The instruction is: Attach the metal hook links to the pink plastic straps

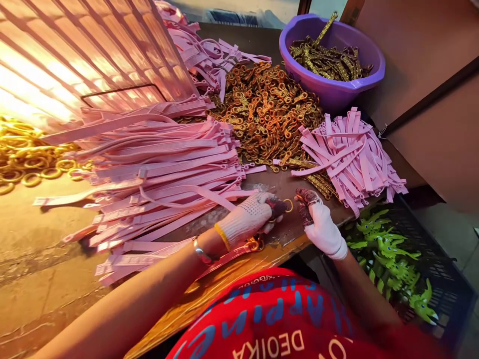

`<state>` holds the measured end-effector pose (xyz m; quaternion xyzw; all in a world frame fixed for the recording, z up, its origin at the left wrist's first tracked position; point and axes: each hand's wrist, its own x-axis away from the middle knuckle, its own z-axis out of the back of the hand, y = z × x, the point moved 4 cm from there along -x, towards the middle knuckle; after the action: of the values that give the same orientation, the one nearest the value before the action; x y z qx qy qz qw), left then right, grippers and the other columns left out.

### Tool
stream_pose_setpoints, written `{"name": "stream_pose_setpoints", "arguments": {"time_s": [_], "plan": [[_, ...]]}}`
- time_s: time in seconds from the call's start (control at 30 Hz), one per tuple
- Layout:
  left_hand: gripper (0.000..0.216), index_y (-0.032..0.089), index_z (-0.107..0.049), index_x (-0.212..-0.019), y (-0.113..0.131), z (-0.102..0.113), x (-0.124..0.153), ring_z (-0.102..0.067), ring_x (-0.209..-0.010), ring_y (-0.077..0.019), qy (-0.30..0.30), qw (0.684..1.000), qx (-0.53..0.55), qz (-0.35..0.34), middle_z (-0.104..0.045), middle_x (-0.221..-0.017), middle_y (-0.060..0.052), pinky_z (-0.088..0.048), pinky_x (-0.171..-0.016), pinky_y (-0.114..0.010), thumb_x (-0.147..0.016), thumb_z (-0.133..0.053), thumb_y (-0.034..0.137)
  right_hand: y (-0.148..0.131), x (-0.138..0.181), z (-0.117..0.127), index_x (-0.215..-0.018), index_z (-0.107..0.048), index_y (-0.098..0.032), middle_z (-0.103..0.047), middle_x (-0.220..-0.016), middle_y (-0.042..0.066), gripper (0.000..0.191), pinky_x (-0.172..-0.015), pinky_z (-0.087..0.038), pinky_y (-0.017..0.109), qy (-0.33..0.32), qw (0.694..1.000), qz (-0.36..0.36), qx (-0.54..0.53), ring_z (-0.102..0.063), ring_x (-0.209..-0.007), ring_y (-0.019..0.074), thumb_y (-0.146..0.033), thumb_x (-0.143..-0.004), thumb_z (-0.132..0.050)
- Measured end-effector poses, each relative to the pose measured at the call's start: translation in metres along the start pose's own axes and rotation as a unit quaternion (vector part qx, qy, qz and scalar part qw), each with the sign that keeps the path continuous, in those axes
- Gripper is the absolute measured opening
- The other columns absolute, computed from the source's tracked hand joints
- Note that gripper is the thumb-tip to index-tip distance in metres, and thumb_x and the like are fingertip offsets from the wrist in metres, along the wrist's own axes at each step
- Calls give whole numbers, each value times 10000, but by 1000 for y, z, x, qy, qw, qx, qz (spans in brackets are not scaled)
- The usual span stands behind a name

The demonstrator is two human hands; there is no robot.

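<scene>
Gold ring (288, 205), one: gripped at the front of the left hand (254, 212), over the surface (284, 180). Right hand (321, 222), just beside: grip cannot be told. Pink straps (168, 167) at left.

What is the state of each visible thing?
Left hand: gloved, gripping gold ring
Right hand: gloved, curled
Purple basin: upright, holding gold pieces
Left pink straps: spread in layers
Right pink straps: loosely stacked
Gold links: heaped
Left gold rings: piled
Blue crate: holding green toys
</scene>
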<state>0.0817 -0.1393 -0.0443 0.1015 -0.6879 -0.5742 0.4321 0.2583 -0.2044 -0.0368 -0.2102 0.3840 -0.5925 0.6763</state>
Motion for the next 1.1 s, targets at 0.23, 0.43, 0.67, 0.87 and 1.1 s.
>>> {"name": "stream_pose_setpoints", "arguments": {"time_s": [0.23, 0.43, 0.67, 0.87, 1.1], "plan": [[116, 176, -614, -659, 10, 13, 19, -543, -571, -145, 47, 991, -101, -75, -628, -634, -16, -360, -517, -233, -609, -529, 115, -22, -7, -17, -1215, -692, -222, -747, -1102, 59, 325, -921, -586, 345, -98, 960, -98, -245, -709, -960, 191, -363, -923, -712], [145, 181, -630, -879, -3, -7, 46, -453, -476, -104, 78, 991, 92, -57, -565, -576, 38, -341, -464, -203, -755, -620, 255, -32, 0, -39, -1132, -709, -208, -754, -1030, 42, 374, -820, -596, 322, 52, 916, -208, -338, -693, -879, 188, -445, -850, -773], [205, 201, -521, -796, -20, -16, 62, -368, -430, -77, 139, 975, 164, -48, -487, -492, 67, -296, -459, -188, -889, -558, 380, -29, 22, -55, -1204, -697, -247, -741, -1193, 61, 273, -1078, -510, 416, 46, 968, -124, -211, -678, -1132, 236, -356, -960, -642], [319, 200, -485, -733, -23, -3, 76, -340, -441, -69, 107, 976, 186, -38, -450, -536, 64, -247, -436, -197, -882, -616, 450, -40, 15, -38, -1355, -584, -236, -669, -1342, 113, 342, -1067, -524, 418, -35, 986, -63, -152, -646, -1201, 233, -338, -1036, -518], [390, 194, -540, -770, -39, -6, 79, -308, -429, -63, 18, 970, 240, 27, -434, -538, 72, -218, -421, -216, -754, -765, 513, -70, 5, -47, -1291, -590, -200, -655, -1227, 113, 354, -1014, -531, 386, -212, 959, 123, -145, -643, -1126, 220, -152, -950, -507]]}}
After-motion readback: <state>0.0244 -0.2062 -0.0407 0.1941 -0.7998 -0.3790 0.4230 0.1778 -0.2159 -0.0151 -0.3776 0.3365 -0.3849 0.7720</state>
